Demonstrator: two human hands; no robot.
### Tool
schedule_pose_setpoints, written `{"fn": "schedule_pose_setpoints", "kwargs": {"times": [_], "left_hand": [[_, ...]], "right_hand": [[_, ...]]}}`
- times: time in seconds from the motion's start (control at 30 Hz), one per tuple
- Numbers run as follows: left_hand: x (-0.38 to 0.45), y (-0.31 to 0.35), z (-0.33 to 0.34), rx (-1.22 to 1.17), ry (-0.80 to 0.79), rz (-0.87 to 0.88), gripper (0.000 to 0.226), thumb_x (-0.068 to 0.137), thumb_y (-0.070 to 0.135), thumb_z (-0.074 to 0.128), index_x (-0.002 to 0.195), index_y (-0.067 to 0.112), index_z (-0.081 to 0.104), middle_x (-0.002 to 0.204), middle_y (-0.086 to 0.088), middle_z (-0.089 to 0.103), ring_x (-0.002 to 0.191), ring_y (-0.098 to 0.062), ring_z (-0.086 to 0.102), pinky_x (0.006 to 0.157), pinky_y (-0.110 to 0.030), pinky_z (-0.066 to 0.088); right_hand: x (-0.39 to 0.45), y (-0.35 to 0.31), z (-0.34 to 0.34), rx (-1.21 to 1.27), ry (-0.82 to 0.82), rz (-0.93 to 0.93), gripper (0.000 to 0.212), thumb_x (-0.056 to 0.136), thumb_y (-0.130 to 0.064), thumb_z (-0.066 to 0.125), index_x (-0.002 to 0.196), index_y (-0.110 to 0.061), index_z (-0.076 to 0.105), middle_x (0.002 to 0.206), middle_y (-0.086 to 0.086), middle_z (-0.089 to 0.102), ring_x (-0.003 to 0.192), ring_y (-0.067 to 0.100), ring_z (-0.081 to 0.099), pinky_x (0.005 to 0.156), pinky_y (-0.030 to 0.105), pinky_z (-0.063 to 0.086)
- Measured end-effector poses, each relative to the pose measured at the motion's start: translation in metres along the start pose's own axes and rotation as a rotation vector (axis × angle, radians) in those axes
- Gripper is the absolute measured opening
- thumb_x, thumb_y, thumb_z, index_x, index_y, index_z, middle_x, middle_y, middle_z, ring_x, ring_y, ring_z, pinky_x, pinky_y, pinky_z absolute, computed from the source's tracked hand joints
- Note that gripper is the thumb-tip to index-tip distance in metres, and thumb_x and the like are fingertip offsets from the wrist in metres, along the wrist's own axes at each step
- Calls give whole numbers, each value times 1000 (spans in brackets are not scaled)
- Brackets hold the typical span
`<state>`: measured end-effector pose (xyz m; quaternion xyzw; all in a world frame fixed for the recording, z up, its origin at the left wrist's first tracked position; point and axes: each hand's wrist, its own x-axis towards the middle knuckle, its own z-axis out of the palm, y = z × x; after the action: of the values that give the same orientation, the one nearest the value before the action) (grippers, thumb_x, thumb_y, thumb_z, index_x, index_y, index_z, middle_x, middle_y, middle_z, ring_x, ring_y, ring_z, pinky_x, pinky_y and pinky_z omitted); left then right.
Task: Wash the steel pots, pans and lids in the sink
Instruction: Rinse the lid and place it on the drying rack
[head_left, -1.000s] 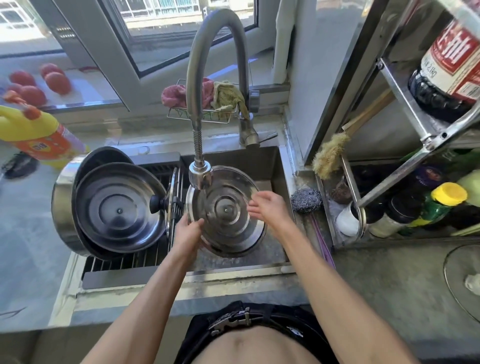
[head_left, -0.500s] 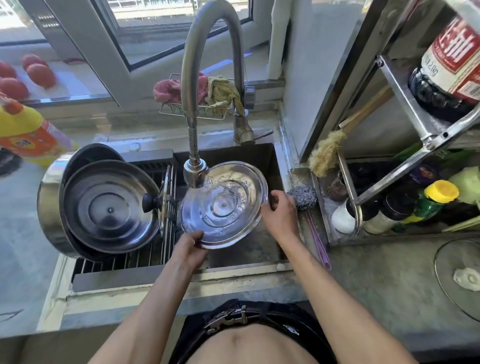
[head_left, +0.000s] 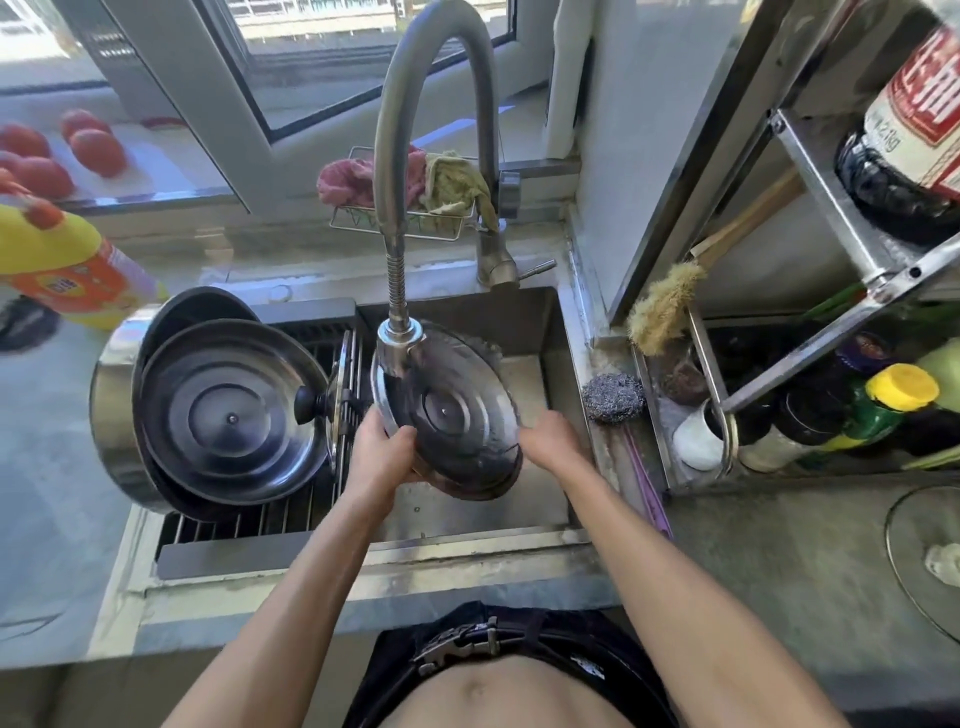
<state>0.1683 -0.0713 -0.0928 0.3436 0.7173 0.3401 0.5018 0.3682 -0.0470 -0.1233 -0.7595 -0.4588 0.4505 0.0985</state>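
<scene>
You are holding a glossy, wet steel lid (head_left: 452, 415); beside it are lying a polished steel pot (head_left: 119, 405), a coarse steel-wool scourer (head_left: 613, 397), crumpled cloth rags (head_left: 452, 182) and a smooth plastic detergent bottle (head_left: 62, 265).

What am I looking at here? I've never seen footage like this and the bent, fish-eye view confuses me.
There is no machine: a person wears a wide-angle camera on the head, looking down at their own arms. That lens bends the straight edges. The left hand and right hand each have a grip on opposite edges of a steel lid, tilted under the faucet head over the sink. To the left, a steel pot lies on its side on a drying rack with another lid leaning in its mouth. A steel scrubber sits on the ledge to the right, and a yellow detergent bottle on the counter at far left.
</scene>
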Motion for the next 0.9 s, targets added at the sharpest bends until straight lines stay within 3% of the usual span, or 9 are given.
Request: {"fn": "schedule_pose_setpoints", "kwargs": {"times": [0.13, 0.2, 0.3, 0.43, 0.57, 0.63, 0.7, 0.8, 0.9], "left_hand": [[-4, 18, -2, 308, 33, 157, 41, 89, -3, 50, 122, 20, 60, 107, 0, 68, 99, -19, 62, 74, -25, 48], [-5, 22, -3, 377, 65, 197, 42, 89, -2, 49, 122, 21, 60, 100, -1, 69, 90, -20, 63, 76, -29, 45], [-1, 23, -5, 444, 113, 204, 38, 88, 0, 47, 118, 21, 58, 88, -7, 69, 83, -29, 65, 74, -39, 52], [8, 27, -9, 449, 140, 170, 39, 86, 2, 49, 119, 20, 59, 90, -10, 69, 87, -34, 66, 81, -45, 56], [16, 30, -14, 449, 113, 153, 36, 86, 0, 50, 114, 20, 59, 90, -4, 68, 85, -24, 65, 73, -36, 50], [18, 32, -16, 490, 81, 143, 31, 86, 0, 50, 108, 21, 57, 91, -4, 66, 87, -25, 63, 71, -33, 44], [22, 35, -16, 536, 69, 125, 27, 86, 0, 50, 102, 21, 55, 90, -7, 64, 90, -30, 61, 75, -32, 41], [20, 41, -8, 565, 74, 115, 25, 87, 0, 48, 102, 20, 53, 92, -8, 61, 87, -30, 56, 78, -32, 40], [21, 43, -1, 437, 146, 85, 25, 86, 0, 49, 106, 15, 54, 96, -7, 64, 86, -28, 59, 73, -31, 43]], "right_hand": [[21, -25, -13, 78, 12, -35, 41, 94, -18, 54, 132, -3, 55, 135, 17, 59, 121, 31, 58, 85, 26, 44], [35, -42, -24, 94, 27, -91, 56, 96, -23, 53, 148, -5, 41, 147, 15, 50, 131, 31, 50, 102, 34, 43], [51, -74, -45, 122, 42, -171, 67, 99, -26, 52, 156, -5, 23, 158, 14, 35, 143, 30, 37, 112, 35, 34], [71, -112, -61, 204, 66, -181, 56, 97, -28, 57, 143, -3, 39, 140, 13, 52, 124, 29, 53, 86, 28, 41], [89, -138, -64, 216, 118, -171, 53, 92, -32, 63, 130, 4, 49, 113, 9, 62, 92, 22, 59, 55, 21, 38], [89, -143, -71, 156, 142, -192, 30, 93, -31, 62, 96, -1, 59, 93, 8, 62, 79, 23, 55, 46, 23, 31], [82, -137, -80, 117, 143, -218, 27, 95, -30, 60, 78, -12, 51, 83, 4, 56, 75, 22, 53, 49, 27, 32], [78, -110, -81, 64, 66, -254, 12, 97, -23, 55, 104, -13, 56, 99, 6, 60, 98, 26, 60, 62, 25, 38], [70, -81, -71, 27, 50, -197, 45, 97, -27, 55, 136, -5, 52, 123, 13, 63, 122, 30, 55, 83, 27, 41]]}}
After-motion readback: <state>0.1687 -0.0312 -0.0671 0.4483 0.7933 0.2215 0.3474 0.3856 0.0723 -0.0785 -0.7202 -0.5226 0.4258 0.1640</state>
